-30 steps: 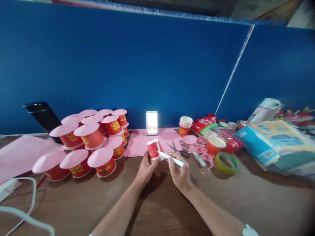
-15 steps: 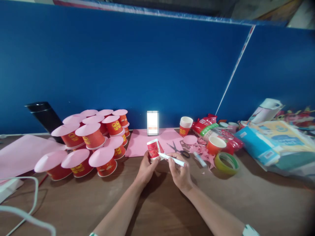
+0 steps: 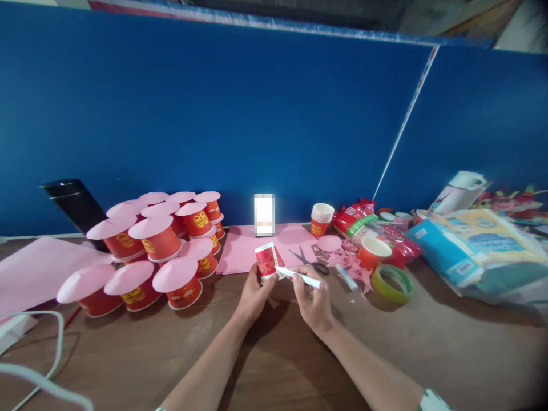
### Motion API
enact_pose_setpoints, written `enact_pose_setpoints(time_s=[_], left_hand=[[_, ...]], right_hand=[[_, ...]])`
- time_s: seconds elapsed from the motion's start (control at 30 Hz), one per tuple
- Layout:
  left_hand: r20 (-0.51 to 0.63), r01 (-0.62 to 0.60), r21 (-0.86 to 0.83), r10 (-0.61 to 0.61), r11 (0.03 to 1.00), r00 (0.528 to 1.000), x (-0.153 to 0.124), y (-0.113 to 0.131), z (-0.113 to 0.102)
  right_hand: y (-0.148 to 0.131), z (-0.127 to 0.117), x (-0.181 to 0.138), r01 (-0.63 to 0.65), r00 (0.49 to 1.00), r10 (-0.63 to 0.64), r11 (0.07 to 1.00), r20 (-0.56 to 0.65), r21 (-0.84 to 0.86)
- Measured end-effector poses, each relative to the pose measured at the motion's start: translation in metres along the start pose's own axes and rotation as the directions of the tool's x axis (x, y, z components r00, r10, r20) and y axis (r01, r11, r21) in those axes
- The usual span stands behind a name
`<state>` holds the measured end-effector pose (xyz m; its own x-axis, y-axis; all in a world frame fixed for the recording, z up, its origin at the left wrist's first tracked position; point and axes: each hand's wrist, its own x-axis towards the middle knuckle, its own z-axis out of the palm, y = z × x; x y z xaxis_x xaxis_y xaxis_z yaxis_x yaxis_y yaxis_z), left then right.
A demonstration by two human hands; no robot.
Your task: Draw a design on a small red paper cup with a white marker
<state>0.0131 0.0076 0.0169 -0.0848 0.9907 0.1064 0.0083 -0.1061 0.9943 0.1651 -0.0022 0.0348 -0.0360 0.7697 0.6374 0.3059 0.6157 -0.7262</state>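
My left hand (image 3: 256, 291) is closed on a small red-and-white printed paper piece (image 3: 265, 260), held tilted above the table; I cannot make out its exact kind. Between the fingers of my right hand (image 3: 314, 299) is a white pen (image 3: 302, 277). Its tip points left and lies at the right edge of the printed piece; whether it touches cannot be made out. Behind both hands lies a pink paper sheet (image 3: 240, 248). A pair of scissors (image 3: 309, 261) with dark handles rests just beyond my right hand.
Red paper cups topped with pink paper discs (image 3: 175, 275) stand stacked at left, near a black flask (image 3: 72, 200). To the right are stacked cups (image 3: 321, 220), pink scraps (image 3: 349, 260), a glue stick (image 3: 346, 278), a tape roll (image 3: 393, 283) and a blue-and-yellow pack (image 3: 449, 245). A white cable (image 3: 57, 342) crosses front left.
The view has shifted very slightly, so the surroundings sit a little further left. Both hands keep their hold on the printed piece and the pen, with almost no movement.
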Motion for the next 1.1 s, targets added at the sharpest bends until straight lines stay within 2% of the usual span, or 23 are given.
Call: enact_pose_setpoints(time_s=[1.1], left_hand=[[0.010,-0.009,0.070,0.008,0.998,1.000,-0.0013,-0.0003,0.0010]], right_hand=[[0.0012,0.0007,-0.0003,-0.004,1.000,0.004,1.000,-0.017,0.007]])
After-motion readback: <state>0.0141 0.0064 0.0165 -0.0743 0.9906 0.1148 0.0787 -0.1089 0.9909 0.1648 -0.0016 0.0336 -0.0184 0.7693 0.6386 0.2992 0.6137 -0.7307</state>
